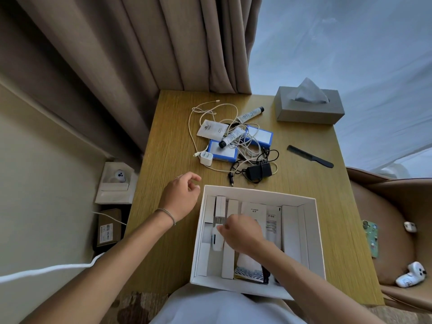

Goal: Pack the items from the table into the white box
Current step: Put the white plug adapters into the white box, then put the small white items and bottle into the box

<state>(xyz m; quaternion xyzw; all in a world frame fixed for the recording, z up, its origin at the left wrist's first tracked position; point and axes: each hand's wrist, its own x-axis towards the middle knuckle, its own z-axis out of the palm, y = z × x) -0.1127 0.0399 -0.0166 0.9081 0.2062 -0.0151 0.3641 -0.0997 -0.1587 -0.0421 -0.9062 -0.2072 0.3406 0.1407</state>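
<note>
At the far left of the frame, down on the floor beside the table (pixel 163 230), sits a brown carton (pixel 109 226) with a white label. The print on it is too small to read.

Next comes the left hand (pixel 180 198), in the middle left of the frame. It hangs just above the table, right beside the white box's left wall. Its fingers are loosely curled and hold nothing. It looks like it is waiting to steady the box or to fetch the next thing.

The white box (pixel 313 249) sits at the lower middle, at the table's near edge, close to the person so both hands can reach in. Slim white boxes stand in rows inside it, packed tight to save room.

The right hand (pixel 240 231) is inside the box. Its fingers pinch a small white gadget (pixel 217 240), most likely to tuck it into a gap between the rows.

Up in the middle of the frame lies the pile still to pack: white cables (pixel 205 113), a white plug (pixel 206 157), two blue boxes (pixel 259 135), two tubes (pixel 250 115), a white packet (pixel 211 128) and a black charger (pixel 258 170). Their writing is too blurry to read.

To the right lies a black comb (pixel 308 156), and behind it a grey tissue box (pixel 308 111).
</note>
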